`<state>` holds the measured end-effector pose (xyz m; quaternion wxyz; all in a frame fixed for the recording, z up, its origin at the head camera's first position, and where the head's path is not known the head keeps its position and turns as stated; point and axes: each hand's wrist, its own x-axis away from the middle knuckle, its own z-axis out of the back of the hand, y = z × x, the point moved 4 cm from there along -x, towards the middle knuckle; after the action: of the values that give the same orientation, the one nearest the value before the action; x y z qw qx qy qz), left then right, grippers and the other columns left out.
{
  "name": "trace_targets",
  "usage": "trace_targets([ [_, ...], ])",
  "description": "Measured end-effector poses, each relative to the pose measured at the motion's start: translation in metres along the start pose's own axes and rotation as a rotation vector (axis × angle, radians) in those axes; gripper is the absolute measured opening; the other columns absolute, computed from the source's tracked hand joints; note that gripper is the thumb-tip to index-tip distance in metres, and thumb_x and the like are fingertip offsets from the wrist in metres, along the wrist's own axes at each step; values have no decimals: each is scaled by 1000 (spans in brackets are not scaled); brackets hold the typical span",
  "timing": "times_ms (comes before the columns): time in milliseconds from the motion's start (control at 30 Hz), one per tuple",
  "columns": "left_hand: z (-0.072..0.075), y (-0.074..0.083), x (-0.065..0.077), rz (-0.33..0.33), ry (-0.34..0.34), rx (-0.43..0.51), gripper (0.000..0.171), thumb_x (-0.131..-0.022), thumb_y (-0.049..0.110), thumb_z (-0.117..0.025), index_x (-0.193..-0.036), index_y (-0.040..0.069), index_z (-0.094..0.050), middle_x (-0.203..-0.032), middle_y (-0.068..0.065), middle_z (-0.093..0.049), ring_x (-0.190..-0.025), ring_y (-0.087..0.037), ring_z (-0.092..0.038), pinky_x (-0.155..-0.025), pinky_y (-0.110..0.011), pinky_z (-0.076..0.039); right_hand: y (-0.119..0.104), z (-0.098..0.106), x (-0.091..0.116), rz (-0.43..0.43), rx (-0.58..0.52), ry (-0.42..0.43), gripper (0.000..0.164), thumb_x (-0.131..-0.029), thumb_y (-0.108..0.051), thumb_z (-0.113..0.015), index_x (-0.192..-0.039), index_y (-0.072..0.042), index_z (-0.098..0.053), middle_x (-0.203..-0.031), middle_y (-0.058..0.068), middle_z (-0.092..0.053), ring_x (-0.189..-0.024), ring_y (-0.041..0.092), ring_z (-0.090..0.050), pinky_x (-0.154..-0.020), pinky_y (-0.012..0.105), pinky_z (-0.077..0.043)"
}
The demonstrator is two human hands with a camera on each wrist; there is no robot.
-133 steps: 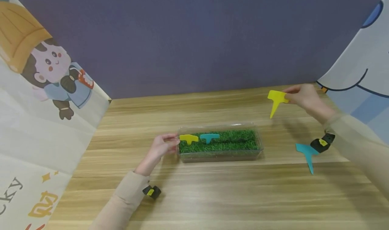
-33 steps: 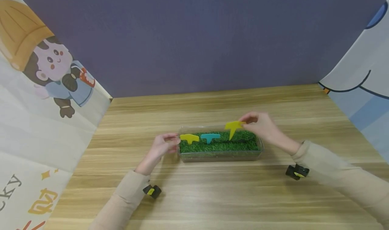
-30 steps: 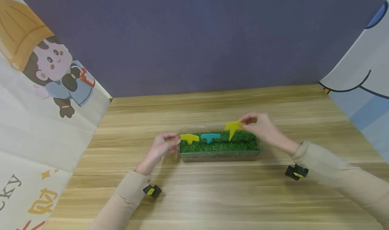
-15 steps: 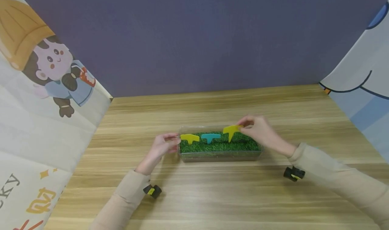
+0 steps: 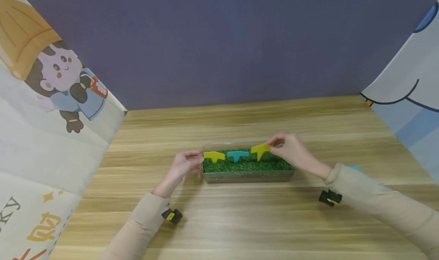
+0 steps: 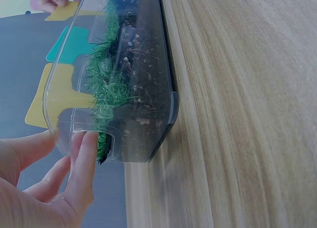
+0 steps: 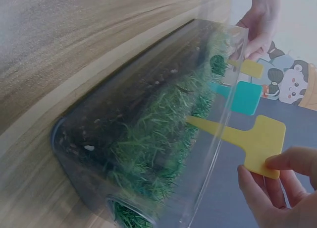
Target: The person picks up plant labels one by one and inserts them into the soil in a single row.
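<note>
A clear plastic planter box [image 5: 250, 177] holds dark soil and green artificial grass [image 5: 250, 166]. Its left end is held by my left hand [image 5: 185, 162]; in the left wrist view the thumb is at the rim and the fingertips at the end cutout. Between thumb and fingers, my right hand [image 5: 293, 151] pinches one end of the head of a yellow T-shaped plant label [image 5: 258, 149]. That label's pointed stem [image 7: 215, 129] reaches down into the grass. To its left stand a teal plant label [image 5: 237, 154] and another yellow plant label [image 5: 214, 156], both upright in the grass.
Another teal label [image 5: 354, 168] lies on the wooden table [image 5: 240, 222], mostly hidden behind the right sleeve [image 5: 363, 187]. A dark blue panel [image 5: 219, 46] rises behind the table, with printed cloth walls [image 5: 31, 149] at the sides.
My right hand has brought the yellow label leftward from above the table's right side to the planter, then lowered it into the grass. My left hand keeps its place on the planter's end.
</note>
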<state>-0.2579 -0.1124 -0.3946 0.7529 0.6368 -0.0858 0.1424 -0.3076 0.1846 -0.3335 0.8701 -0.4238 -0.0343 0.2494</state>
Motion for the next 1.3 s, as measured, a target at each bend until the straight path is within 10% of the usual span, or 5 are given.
trace_targets([
  [1300, 8, -5, 6, -7, -34, -9, 39, -80, 3, -61, -117, -4, -51, -104, -20, -59, -83, -30, -60, -77, -37, -53, -7, -24, 13, 73, 101, 8, 15, -74, 6, -62, -87, 1, -65, -84, 9, -63, -75, 19, -57, -62, 24, -51],
])
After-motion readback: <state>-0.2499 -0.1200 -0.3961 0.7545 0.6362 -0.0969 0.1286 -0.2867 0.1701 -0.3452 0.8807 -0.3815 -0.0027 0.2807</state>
